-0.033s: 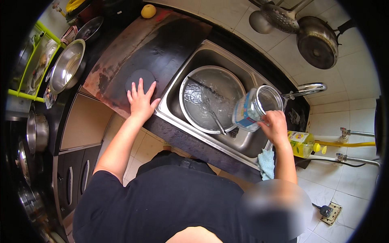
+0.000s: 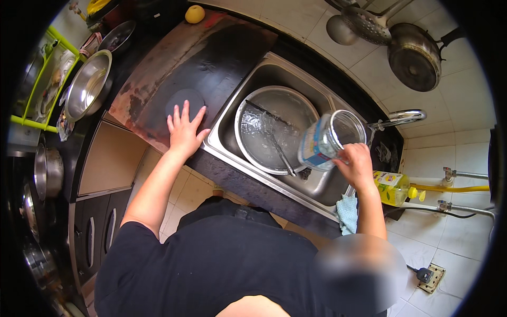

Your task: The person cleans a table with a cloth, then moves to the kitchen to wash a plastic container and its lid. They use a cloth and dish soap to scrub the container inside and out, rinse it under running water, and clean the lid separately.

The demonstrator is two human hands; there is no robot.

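My right hand [image 2: 356, 162] grips a clear jar [image 2: 318, 142] with a blue label by its rim. The jar leans over the sink with its round mouth toward the tap side. Beside it in the steel sink [image 2: 227, 127] sits a round metal basin [image 2: 241, 150] holding rippled water. Two dark, slender utensils, one of them a rod [image 2: 280, 150], lie in the basin and reach over its edge. On the dark counter board [image 2: 222, 58] left of the sink, my left hand [image 2: 185, 132] rests flat, fingers spread, touching a dark round disc [image 2: 185, 99].
A chrome tap [image 2: 406, 115] stands at the sink's right. A light-blue cloth [image 2: 347, 214] hangs over the near edge, by a yellow detergent bottle [image 2: 392, 188]. Pans hang on the wall, including a dark pot [image 2: 417, 58]. A steel bowl [image 2: 87, 87] and yellow fruit [image 2: 195, 14] are at left.
The jar has shifted slightly left in my right hand, toward the basin. Water ripples in the basin look different. My left hand has hardly moved.
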